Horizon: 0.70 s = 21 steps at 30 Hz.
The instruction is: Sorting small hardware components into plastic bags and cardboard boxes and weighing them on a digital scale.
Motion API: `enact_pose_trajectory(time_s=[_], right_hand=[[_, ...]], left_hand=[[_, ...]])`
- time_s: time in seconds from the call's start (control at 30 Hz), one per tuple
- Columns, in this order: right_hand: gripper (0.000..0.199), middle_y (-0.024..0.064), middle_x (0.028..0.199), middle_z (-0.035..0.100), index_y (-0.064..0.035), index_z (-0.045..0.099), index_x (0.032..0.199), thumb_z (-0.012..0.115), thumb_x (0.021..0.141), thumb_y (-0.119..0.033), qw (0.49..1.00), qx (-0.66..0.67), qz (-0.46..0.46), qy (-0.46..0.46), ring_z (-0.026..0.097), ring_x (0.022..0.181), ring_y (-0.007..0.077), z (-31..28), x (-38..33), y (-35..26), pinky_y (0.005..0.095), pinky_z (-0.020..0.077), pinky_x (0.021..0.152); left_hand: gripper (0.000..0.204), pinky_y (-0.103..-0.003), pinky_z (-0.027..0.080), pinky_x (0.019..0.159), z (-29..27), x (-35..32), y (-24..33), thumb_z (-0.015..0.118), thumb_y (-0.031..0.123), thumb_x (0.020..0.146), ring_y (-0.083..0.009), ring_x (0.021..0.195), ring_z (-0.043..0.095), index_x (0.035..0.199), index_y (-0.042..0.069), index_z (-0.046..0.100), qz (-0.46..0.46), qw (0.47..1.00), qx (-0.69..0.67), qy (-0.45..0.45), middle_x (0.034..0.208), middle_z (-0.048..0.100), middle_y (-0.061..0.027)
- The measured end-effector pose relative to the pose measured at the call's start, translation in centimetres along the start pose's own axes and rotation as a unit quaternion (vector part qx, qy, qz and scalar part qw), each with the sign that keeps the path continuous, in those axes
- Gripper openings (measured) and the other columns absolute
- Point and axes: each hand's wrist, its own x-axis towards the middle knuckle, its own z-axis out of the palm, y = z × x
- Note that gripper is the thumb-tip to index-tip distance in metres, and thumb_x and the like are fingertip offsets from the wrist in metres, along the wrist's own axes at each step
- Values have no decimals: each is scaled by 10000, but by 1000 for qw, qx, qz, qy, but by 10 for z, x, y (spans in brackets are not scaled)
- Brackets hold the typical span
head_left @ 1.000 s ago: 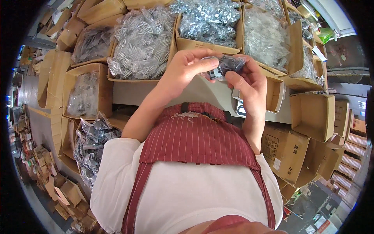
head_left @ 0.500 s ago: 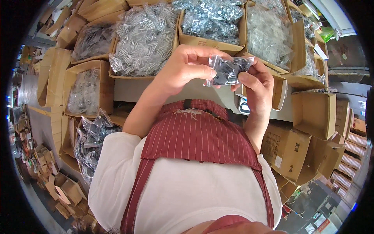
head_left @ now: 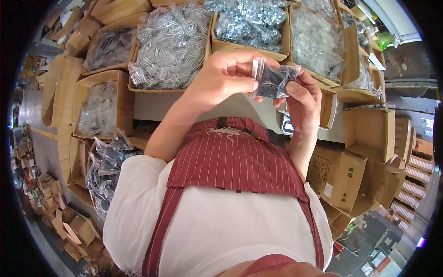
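Observation:
Both my hands hold up a small clear zip bag (head_left: 272,84) with dark contents, over the edge of a pale worktop (head_left: 221,104). My left hand (head_left: 226,76) pinches the bag's zip end between thumb and fingers. At the opposite end, my right hand (head_left: 304,94) grips the filled part, its thumb pressed on the front. What the dark pieces inside are, I cannot make out. Just beyond the hands stands a carton of bagged shiny metal parts (head_left: 251,27).
At the back left is a carton of bagged screws (head_left: 170,51); a carton of clear bags (head_left: 318,44) stands at the back right. Dark-filled bags (head_left: 110,168) lie in a box by my left elbow. A small scale (head_left: 288,124) sits near my right wrist. Open cartons (head_left: 369,134) stand at right.
The bag's zip end has straightened and stands more upright at my left fingers. My hands have shifted only slightly and keep their hold.

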Motion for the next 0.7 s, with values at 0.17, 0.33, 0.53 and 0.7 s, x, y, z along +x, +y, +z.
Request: enact_pose_trajectory(time_s=[0.17,0.33,0.53,0.7], right_hand=[[294,118,928,661,53,577,1093,606,810,-21,1000,-13,-17,13,631,706,168,1,-1,3,287,536,578],[269,109,931,663,35,585,1065,624,800,4,996,-35,-80,24,628,705,150,2,-3,7,273,528,563],[249,98,885,667,38,595,1040,636,796,17,995,-28,-84,38,625,661,149,6,-3,6,271,529,557],[233,106,882,670,46,596,1039,636,814,5,996,-38,-69,50,628,664,149,9,-3,6,271,529,557]], left_hand=[[386,-293,545,750,-2,1,-3,559,-18,822,-161,856,650,1205,-57,584,27,999,-8,-14,965,683,-124],[376,-288,542,749,6,2,-6,576,-12,836,-164,915,636,1211,-33,571,16,1000,5,-7,1037,662,-113],[390,-300,556,731,5,4,-9,623,-3,836,-162,913,628,1221,-22,562,10,999,-46,2,1066,640,-103],[404,-307,560,705,7,6,-18,641,31,859,-164,922,627,1245,-21,535,23,1000,1,4,1110,620,-102]])
